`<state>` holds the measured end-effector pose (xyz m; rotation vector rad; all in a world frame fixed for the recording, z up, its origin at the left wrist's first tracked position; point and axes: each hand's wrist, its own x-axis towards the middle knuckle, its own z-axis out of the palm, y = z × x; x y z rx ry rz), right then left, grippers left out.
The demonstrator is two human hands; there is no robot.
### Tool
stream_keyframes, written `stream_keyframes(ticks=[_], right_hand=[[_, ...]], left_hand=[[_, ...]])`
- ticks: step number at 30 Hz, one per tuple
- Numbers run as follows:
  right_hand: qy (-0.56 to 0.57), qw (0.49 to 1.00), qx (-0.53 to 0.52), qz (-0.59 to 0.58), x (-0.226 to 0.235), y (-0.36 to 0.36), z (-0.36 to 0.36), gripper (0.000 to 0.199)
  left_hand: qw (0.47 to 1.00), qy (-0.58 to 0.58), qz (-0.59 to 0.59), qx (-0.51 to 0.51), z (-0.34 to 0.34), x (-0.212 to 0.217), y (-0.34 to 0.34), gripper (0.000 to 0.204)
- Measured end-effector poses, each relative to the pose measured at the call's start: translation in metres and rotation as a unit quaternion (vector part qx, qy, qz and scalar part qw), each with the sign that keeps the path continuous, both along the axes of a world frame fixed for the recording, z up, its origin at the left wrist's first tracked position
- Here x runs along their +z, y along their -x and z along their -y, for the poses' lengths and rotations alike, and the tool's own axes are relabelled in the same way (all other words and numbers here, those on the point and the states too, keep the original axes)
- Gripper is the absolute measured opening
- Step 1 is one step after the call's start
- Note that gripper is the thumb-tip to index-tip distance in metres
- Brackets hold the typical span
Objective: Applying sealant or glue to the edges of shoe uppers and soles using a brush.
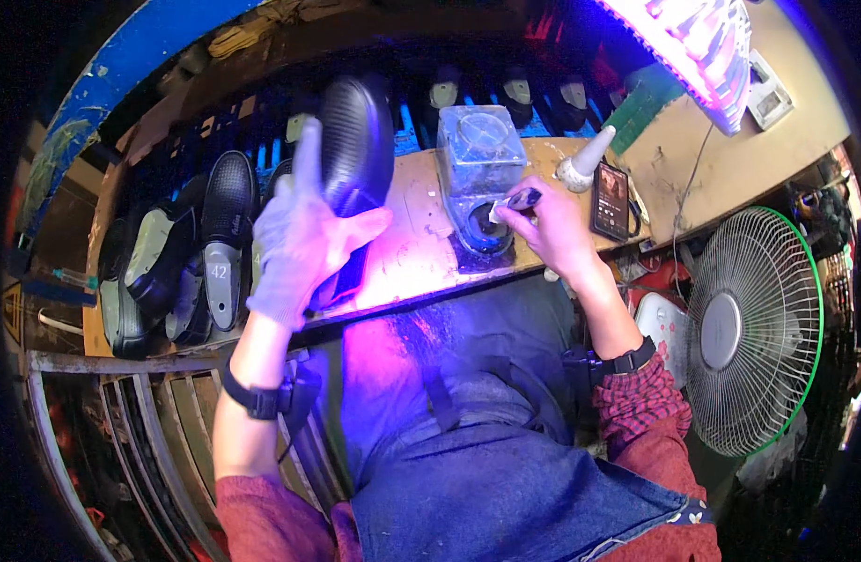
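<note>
Head view: denim apron (505, 487) fills the bottom, both forearms rising from it. Left hand (294, 239), in a pale glove, clenched around a black shoe sole (355, 140), thumb on the right edge, index finger stretched up the left side. Sole held above the wooden bench (412, 253), long axis near upright, tipped slightly right, ribbed face toward camera. Right hand (547, 229) bare, pinching a small brush (522, 199) between fingertips, tip pointing left-down at the dark pot (482, 234) beneath a clear plastic container (480, 140). Brush touching the pot mouth or just above it, cannot tell. Sole lies left and up from the brush, well apart, container between them. Right hand is the nearer one to the pot. Phone (610, 199) and white bottle (585, 159) just right of it. Fan (753, 328) far right. Finished shoes (196, 253) racked on the left.
</note>
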<state>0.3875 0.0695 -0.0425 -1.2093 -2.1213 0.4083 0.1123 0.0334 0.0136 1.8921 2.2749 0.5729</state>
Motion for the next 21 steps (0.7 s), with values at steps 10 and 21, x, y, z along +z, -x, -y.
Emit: stream_keyframes(ticks=[10, 21], right_hand=[[0.005, 0.981, -0.079, -0.178, -0.054, -0.012, 0.023, 0.016], [0.288, 0.855, 0.056, -0.429, -0.026, 0.121, 0.006, 0.013]], left_hand=[[0.905, -0.348, 0.066, -0.236, 0.063, -0.121, 0.039, 0.058], [0.946, -0.208, 0.104, -0.227, 0.122, -0.129, 0.026, 0.048]])
